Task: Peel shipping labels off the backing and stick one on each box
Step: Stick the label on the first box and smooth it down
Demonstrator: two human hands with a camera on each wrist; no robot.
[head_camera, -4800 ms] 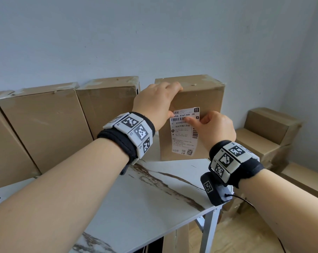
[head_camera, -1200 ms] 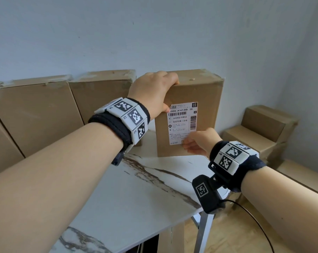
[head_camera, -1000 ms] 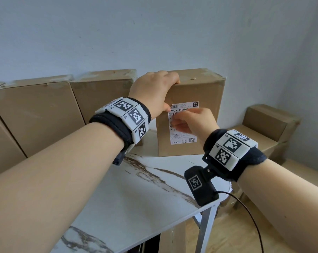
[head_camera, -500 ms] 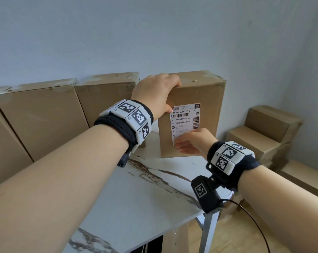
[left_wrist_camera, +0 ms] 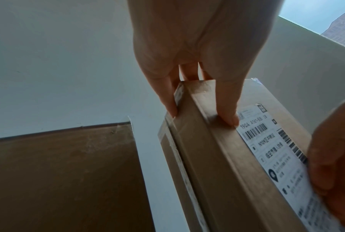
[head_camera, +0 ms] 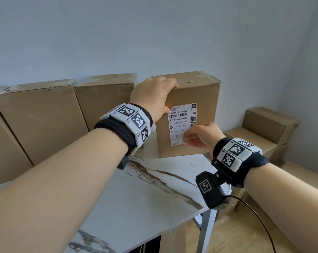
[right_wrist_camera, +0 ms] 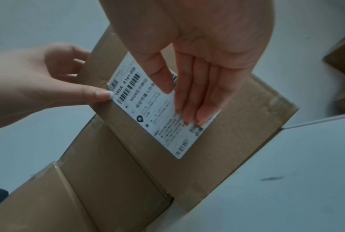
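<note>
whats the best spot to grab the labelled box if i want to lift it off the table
Grip the labelled box by its two narrow side faces, coming from the front with one of your hands on each. It stands upright and tall on the table, so the sides are free; the shipping label covers the front. The left hand grips only its top left corner, which steadies rather than lifts.

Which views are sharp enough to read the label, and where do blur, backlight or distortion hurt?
Head view: evenly lit, sharp; the large print on the label reads, with mild wide-angle bending at the edges. Left wrist view: backlit, so the left hand and box look dim, and the right hand is blurred. Right wrist view: soft overall, fine print smeared, large characters legible.
</note>
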